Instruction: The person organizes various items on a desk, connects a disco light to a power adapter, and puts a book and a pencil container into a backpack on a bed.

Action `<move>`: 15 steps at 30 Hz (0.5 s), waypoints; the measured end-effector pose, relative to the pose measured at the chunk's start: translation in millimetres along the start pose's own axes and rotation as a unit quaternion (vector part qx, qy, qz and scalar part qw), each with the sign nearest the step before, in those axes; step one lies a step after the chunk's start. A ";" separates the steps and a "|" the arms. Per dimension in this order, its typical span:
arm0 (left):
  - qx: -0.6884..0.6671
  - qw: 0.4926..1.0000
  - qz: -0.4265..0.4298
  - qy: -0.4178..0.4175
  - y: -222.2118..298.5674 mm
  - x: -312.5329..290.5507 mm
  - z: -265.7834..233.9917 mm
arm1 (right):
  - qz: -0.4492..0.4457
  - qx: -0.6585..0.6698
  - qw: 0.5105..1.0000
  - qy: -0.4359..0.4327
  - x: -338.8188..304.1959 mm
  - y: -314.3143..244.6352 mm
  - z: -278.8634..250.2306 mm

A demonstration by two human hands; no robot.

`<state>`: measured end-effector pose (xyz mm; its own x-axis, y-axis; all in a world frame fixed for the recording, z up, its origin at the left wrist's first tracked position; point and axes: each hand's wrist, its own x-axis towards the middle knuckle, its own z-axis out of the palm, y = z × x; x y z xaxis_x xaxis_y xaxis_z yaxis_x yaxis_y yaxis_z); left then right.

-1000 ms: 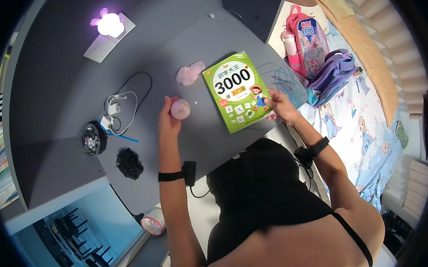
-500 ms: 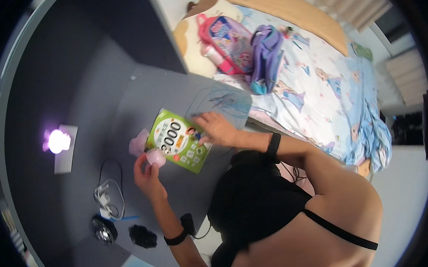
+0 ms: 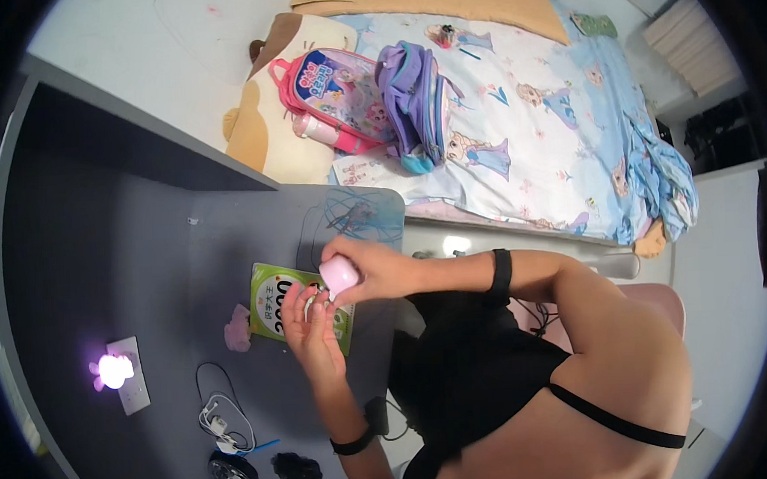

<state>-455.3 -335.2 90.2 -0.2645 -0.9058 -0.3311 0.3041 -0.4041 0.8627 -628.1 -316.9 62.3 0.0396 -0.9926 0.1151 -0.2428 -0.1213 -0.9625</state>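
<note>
My right hand [image 3: 378, 270] is closed around a small, smooth, rounded pink object [image 3: 340, 274] whose exact kind I cannot make out. Just to the left and nearer to me, my left hand [image 3: 318, 343] has its fingers apart and slightly curved, close under the pink object. Beneath both hands a green book [image 3: 266, 283] with a white circle on its cover lies on the grey desk [image 3: 229, 238]; the hands hide much of it. A soft pink thing [image 3: 238, 329] rests against the book's left edge.
A glowing night light [image 3: 113, 371] sits in a white socket strip [image 3: 134, 396]. Cables [image 3: 225, 422], a round dark shiny device [image 3: 233, 473] and a black clump [image 3: 297, 468] lie at the near left. Beyond the desk, a pink backpack [image 3: 325, 84] and a purple one [image 3: 412, 101] lie on the bed [image 3: 518, 182].
The pink object has passed from my left hand to my right, which has lifted off the book. My left fingers have opened. The view has shifted, showing more of the bed.
</note>
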 end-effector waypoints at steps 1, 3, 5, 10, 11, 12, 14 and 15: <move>0.024 1.000 -0.012 -0.001 -2.0 -1.3 -3.6 | 0.020 0.025 0.999 0.006 0.0 2.0 -4.8; 0.065 0.997 -0.032 -0.007 -7.9 -5.0 -22.0 | 0.057 0.069 0.996 0.016 -2.4 2.8 -15.0; 0.094 0.995 -0.024 -0.025 -13.1 -11.7 -26.9 | 0.089 0.126 0.988 0.033 -8.1 10.4 -13.0; 0.150 0.984 0.008 -0.099 -12.5 -17.5 -15.8 | 0.156 0.242 0.958 0.019 -14.2 5.9 -6.5; 0.154 0.980 0.023 -0.126 -11.4 -17.4 -13.6 | 0.175 0.262 0.949 0.016 -15.2 -3.7 -2.6; 0.166 0.976 0.012 -0.143 -10.4 -16.9 -13.4 | 0.160 0.269 0.950 0.013 -17.3 -12.4 2.1; 0.152 0.973 0.052 -0.166 -9.7 -13.7 -7.0 | 0.112 0.221 0.969 0.027 -20.2 -9.5 15.6; 0.142 0.973 0.064 -0.168 -12.5 -17.7 -6.5 | 0.123 0.226 0.966 0.023 -26.6 -14.7 20.5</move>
<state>-448.5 -314.9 82.7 -0.5408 -0.8337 -0.1120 0.1008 -0.1964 0.9753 -605.7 -288.5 68.3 -0.0113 -0.9916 -0.1292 0.2082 0.1241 -0.9702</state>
